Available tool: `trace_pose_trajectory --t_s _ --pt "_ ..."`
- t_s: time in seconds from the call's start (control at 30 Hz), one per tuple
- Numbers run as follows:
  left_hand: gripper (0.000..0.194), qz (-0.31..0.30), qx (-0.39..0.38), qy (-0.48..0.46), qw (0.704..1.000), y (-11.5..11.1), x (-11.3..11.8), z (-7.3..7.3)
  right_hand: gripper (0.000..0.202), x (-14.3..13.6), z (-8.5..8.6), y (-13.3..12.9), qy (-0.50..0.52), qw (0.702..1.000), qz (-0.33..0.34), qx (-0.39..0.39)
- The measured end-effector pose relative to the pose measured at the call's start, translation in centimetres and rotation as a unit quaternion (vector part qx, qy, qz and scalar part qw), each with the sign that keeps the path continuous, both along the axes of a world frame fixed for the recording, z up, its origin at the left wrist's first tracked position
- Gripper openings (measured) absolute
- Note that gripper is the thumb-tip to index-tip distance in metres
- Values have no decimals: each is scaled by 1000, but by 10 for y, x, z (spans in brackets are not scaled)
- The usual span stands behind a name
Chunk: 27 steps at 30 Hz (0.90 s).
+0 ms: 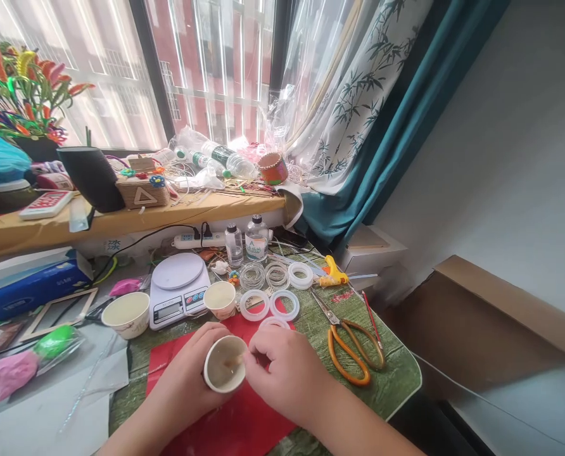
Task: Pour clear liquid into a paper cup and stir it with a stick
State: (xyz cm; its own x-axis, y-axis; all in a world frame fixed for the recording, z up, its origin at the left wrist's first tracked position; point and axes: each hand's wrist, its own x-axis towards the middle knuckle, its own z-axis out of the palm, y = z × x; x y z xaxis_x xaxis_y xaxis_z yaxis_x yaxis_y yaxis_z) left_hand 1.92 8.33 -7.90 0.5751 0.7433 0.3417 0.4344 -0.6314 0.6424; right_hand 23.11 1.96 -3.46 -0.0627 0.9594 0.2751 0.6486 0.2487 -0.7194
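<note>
A white paper cup (225, 373) is tilted toward me over a red sheet (258, 424), with my left hand (194, 364) wrapped around its side. At the cup's right rim, my right hand (282, 367) has its fingers pinched on what looks like a thin stick (234, 363) reaching into the cup. Most of that stick is hidden by the fingers and the rim. Some liquid seems to lie in the cup. Just beyond my hands are clear ring moulds (285, 305) and a second paper cup (220, 300).
A white kitchen scale (178, 275) and another paper cup (126, 315) stand left. Two bottles (256, 239) stand behind the moulds. Orange-handled scissors (349, 351), a pencil (372, 320) and a yellow glue gun (334, 272) lie right. Bagged clay (14, 373) lies far left.
</note>
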Motion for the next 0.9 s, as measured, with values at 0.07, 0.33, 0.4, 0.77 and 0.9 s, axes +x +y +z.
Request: trace_pose_trajectory --t_s 0.07,0.33,0.4,0.77,0.9 --pt "42 12 -20 -4 1000 -1 -3 -4 31 -2 1 0 -5 1000 -1 7" --pt "54 27 -84 -41 995 1 -2 -21 32 -10 -5 -1 -57 997 2 61" --pt "56 17 -92 -56 994 3 -3 -28 31 -10 -5 0 -61 996 5 66" --pt "68 25 -83 -56 995 2 -7 -35 30 -9 -1 -3 -38 999 8 25" --pt "59 17 -51 -38 998 -5 -5 -18 31 -11 -2 -6 -63 997 -3 50"
